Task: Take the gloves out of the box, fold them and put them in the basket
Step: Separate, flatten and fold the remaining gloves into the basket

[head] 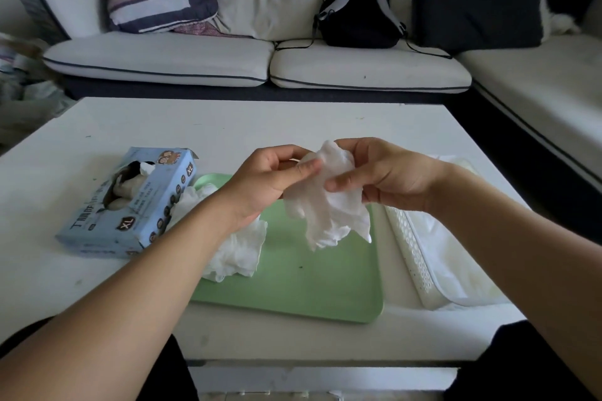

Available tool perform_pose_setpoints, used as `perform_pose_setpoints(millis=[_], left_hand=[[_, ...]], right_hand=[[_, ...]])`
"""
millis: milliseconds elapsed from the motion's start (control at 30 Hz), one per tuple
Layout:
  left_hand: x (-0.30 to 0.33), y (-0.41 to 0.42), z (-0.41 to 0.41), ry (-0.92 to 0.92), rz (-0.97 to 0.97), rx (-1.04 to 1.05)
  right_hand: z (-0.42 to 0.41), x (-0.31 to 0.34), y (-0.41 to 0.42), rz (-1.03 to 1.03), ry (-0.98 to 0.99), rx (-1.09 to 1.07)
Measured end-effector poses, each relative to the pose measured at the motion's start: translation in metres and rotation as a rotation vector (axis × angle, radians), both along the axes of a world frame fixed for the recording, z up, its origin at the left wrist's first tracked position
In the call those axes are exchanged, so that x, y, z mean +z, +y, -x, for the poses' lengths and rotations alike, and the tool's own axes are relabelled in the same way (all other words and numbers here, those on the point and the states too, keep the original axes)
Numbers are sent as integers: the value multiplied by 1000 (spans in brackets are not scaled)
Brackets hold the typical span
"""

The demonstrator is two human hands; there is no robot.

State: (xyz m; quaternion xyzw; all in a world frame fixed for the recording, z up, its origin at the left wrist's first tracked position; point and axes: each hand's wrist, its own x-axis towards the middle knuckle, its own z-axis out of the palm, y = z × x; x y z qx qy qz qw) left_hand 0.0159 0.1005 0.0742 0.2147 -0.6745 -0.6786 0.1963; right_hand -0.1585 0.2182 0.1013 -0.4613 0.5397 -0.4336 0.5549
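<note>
Glove [325, 202], pinched in my left hand [270, 179] and right hand [384, 172] grips at twelve o'clock over the tray [309, 273], looks featherlight, limp and slippery, so I judge the cuff edge the best hold.

Dim, flat ambient light, no hard source visible. Tabletop [293, 120] reads as the brightest surface, slightly grey, no blown highlights. Sofa [208, 55] behind is underexposed, dark cushions lose detail. Soft shadows only: faint one under the forearms on the green tray [309, 283], none with sharp edges. No glare on the blue box [136, 205] or tray. Strong wide-angle distortion: far tabletop edge bows, forearms balloon toward the bottom corners. Heavy vignette and smearing at the left edge, clutter there is a blur. Centre fairly sharp, white glove [329, 202] folds are readable; overall soft, compressed look.
</note>
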Motion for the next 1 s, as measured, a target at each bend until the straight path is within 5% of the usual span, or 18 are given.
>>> perform_pose_setpoints(millis=[267, 633, 833, 1000], left_hand=[[4, 1, 0, 58, -64, -37], [7, 3, -6, -268, 4, -199], [8, 4, 0, -114, -16, -17], [14, -5, -8, -140, 18, -119]], right_hand=[[6, -1, -1, -26, -203, -225], [7, -4, -2, 40, -175, -169], [9, -3, 0, -162, 8, -65], [9, -5, 1, -182, 7, -25]])
